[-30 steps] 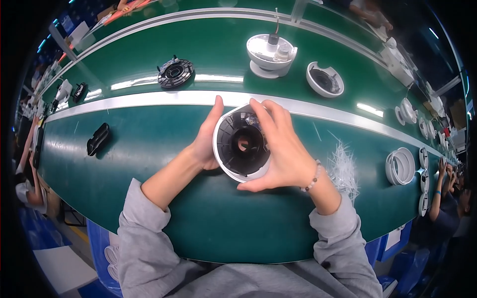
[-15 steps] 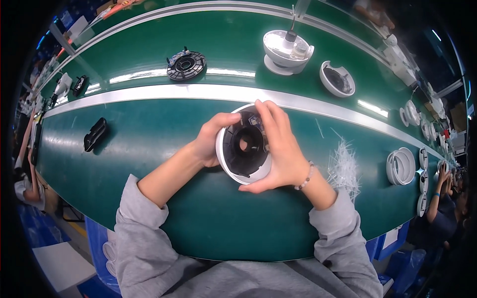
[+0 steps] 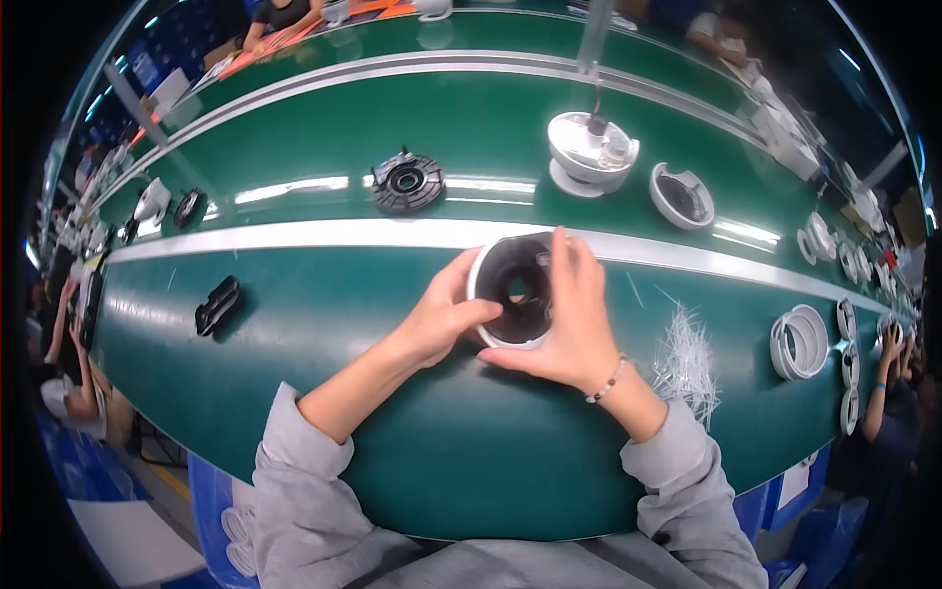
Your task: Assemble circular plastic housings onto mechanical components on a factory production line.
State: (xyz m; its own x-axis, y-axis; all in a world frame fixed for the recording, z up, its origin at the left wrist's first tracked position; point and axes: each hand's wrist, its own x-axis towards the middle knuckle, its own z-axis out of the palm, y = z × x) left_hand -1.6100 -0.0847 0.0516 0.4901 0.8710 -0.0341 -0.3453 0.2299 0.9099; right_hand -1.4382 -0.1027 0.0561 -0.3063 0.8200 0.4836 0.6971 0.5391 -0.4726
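Note:
Between my two hands, above the green bench, I hold a round white housing with a black insert and a hole in its middle. My left hand grips its left side, the thumb lying across the lower part of the black insert. Around the right side curves my right hand, fingers up at the far rim and thumb under the near edge; a bead bracelet is on that wrist. The housing's far right side is covered by my right fingers, which are slightly blurred.
A black plastic part lies to the left. Beyond the metal strip sit a black round disc, a white domed unit and a white shell. Thin clear strips are piled right, near white rings. Other people work around the benches.
My left thumb has come down from the housing's upper rim onto the lower part of the black insert. The view has shifted, so the bench sits lower in it.

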